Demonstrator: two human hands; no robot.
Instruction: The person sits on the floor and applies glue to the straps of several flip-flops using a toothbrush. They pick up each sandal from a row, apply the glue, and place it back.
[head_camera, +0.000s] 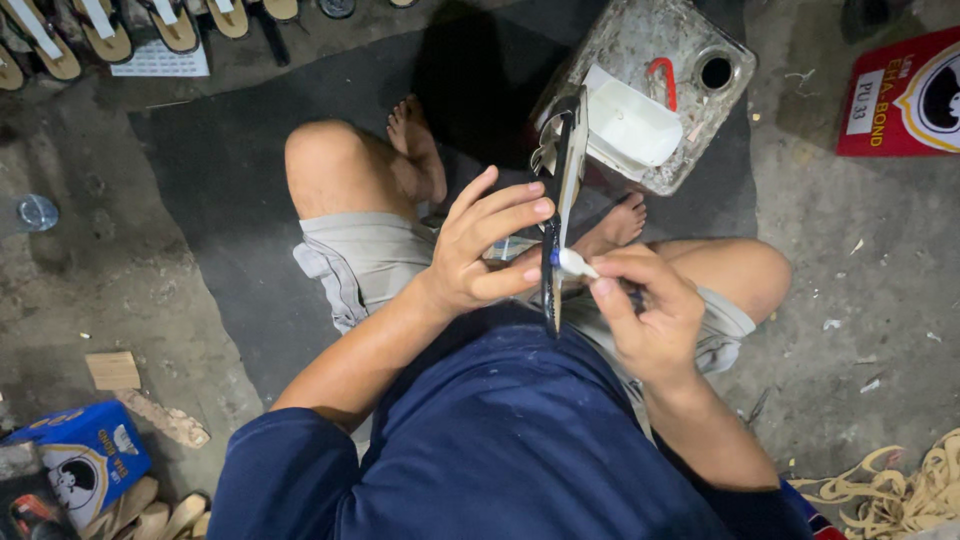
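The person sits on a dark floor mat (230, 200) in a navy shirt and pale shorts, knees spread, both hands raised in front of the chest. The left hand (480, 250) is closed loosely on a dark sandal sole (562, 200), fingers spread along one flat face and thumb low, so the sole stands on edge. Its long axis runs almost straight away from the body — the near end low by the lap, the far end up toward the can. The right hand (645, 315) is curled shut around a small white-tipped applicator (575, 264), perhaps a brush or a tube (too small to tell), its tip touching the sole's edge just beside the left thumb. So the sole lies directly left of the right hand, and the tool meets it roughly at right angles, near the lower half of its length.

Beyond the hands both bare feet rest on the mat, and just past them stands a battered metal can (690, 120) with a white tray (630, 120) laid in its cut-open top. Farther off — a red tin (905, 95) at upper right, finished sandals (100, 30) lined at the top left, a blue box (85, 460) and loose straps (900, 490) at the sides.
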